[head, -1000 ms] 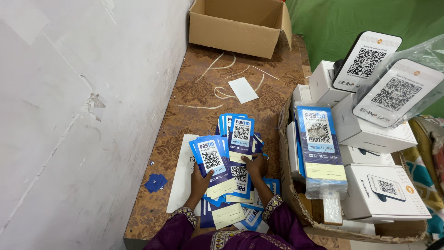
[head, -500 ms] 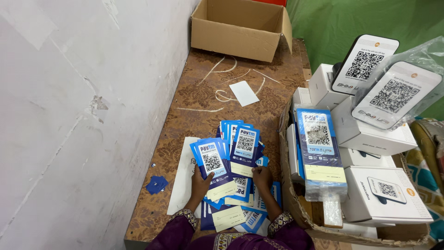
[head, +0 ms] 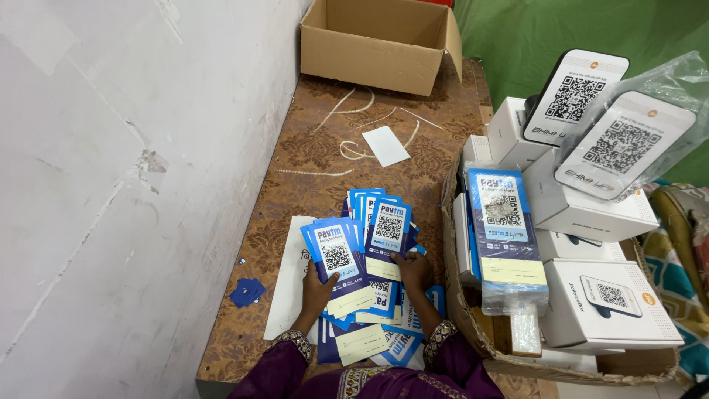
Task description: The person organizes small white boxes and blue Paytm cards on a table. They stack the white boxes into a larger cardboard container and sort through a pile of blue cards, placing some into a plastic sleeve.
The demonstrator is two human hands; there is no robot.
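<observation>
On the patterned tabletop point(head: 310, 148), the left hand point(head: 316, 290) now clamps a blue code card point(head: 336, 258) in its grip – lifted higher than a second ago – while the right hand point(head: 413, 267) has moved up to pinch another card point(head: 387, 230) atop the fanned card pile point(head: 373, 336).

The single head-worn camera looked steeply down and forward from close above the desk point(head: 310, 170), with the wall filling the left of the frame and stacked boxes point(head: 591, 214) crowding the right.
</observation>
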